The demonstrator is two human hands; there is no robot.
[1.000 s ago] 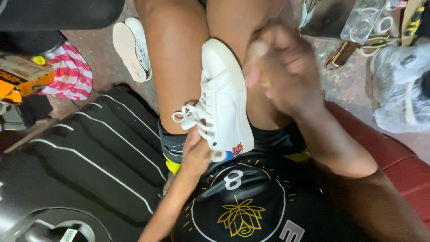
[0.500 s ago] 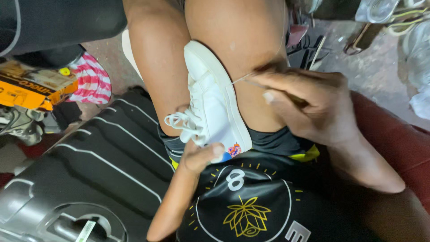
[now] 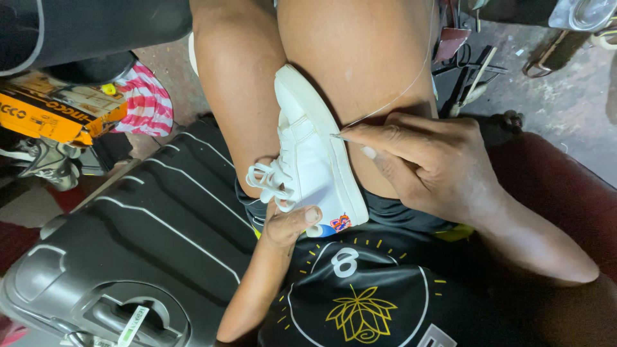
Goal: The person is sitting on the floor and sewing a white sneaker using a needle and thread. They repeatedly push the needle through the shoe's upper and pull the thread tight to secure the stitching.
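Left hand (image 3: pixel 289 225) cups the heel of the white sneaker (image 3: pixel 312 160), thumb pressed on it, shoe wedged between the bare knees. Right hand (image 3: pixel 427 164) pinches what looks like a needle (image 3: pixel 337 135) at the sneaker's side, thread (image 3: pixel 402 96) running up taut. Black suitcase (image 3: pixel 109 257) lies left.

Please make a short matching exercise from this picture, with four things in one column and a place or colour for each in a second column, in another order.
Things:
1. white sneaker
2. left hand
3. right hand
4. black suitcase

Places or colours:
A. lies beside the person's leg, dark and ribbed
B. pinches a needle at the sneaker's side, with thread running up from it
C. wedged between the knees, laces hanging
D. thumb at the sneaker's heel end

Pairs: 1-C, 2-D, 3-B, 4-A
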